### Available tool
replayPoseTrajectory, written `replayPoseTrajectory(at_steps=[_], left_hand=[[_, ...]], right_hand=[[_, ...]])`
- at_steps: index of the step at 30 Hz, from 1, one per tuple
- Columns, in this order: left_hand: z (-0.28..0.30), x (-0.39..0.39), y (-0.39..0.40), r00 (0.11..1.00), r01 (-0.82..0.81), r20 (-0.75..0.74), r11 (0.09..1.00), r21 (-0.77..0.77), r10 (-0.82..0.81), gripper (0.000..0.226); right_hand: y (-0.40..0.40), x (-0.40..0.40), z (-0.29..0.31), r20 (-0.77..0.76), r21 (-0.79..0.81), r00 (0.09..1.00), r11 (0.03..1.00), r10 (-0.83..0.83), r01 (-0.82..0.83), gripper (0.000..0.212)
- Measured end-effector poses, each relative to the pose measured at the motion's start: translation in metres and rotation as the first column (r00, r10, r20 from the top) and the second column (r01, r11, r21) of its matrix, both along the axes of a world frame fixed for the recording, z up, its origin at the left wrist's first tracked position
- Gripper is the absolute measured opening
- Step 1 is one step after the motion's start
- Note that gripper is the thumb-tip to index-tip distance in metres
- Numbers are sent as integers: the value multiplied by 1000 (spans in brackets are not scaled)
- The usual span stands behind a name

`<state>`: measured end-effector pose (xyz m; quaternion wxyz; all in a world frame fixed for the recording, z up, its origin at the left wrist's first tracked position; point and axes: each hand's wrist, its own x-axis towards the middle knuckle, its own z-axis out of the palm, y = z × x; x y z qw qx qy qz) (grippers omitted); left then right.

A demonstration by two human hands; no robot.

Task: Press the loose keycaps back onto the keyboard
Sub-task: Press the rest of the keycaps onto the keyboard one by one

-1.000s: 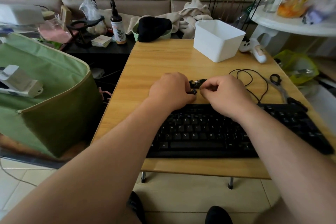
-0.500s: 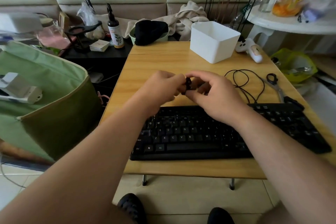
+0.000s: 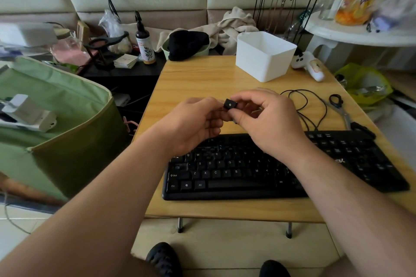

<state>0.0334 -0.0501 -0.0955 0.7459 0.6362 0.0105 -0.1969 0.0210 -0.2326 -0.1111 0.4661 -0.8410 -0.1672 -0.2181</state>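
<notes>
A black keyboard (image 3: 236,175) lies along the near edge of the small wooden table (image 3: 198,78). Both my hands hover just above its top row. My right hand (image 3: 270,119) pinches a small black keycap (image 3: 230,104) with a white mark between thumb and forefinger. My left hand (image 3: 193,123) is curled beside it, its fingertips at the keycap's lower left edge. Whether my left hand holds other keycaps is hidden by its fingers. At the left of the keyboard, near the caps lock row, a gap (image 3: 180,167) shows.
A white plastic bin (image 3: 265,56) stands at the table's back right, a white game controller (image 3: 308,65) beside it. The keyboard's black cable (image 3: 315,105) loops right of my hands, with scissors (image 3: 342,108) next to it. A green fabric bag (image 3: 56,119) stands left of the table.
My hands have lifted from the table behind the keyboard toward me. The keycap has turned so its marked face shows, now pinched in my right fingers.
</notes>
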Motion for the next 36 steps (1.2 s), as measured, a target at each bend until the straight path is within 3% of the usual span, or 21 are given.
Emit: replayPoseTrajectory(at_steps=[4,9,13,17,20,24,27,29,33,36], left_hand=[[3,-5,5,998,45,47,999,30,-46,21],[4,-9,18,981,55,168,968,244,-98,22],[6,-21,31,961,60,212,881,469,-179,23],[4,-35,47,947,128,162,786,605,-279,24],[0,-47,53,938,155,143,752,640,-316,21],[2,-62,39,924,90,245,789,608,-295,15],[4,-66,19,859,16,389,777,629,-333,14],[3,-67,7,790,-30,452,710,703,-415,14],[-6,-62,-17,627,-136,503,553,822,-594,19],[-10,-58,-34,557,-172,529,535,827,-640,20]], right_hand=[[-2,-2,1,13,-39,1000,999,11,-10,22],[2,-9,0,75,-113,994,991,78,-70,20],[6,-19,-1,160,-324,979,943,125,-67,25],[17,-35,-2,106,-463,978,879,178,-110,27],[15,-42,0,-4,-428,972,878,235,-214,20],[-18,-41,13,-199,-310,954,910,222,-277,16],[-62,-44,20,-265,-281,958,942,107,-183,20],[-89,-47,18,-300,-301,953,945,34,-129,21],[-121,-58,9,-407,-367,913,922,-38,-125,20],[-132,-69,6,-435,-390,899,910,-49,-139,21]])
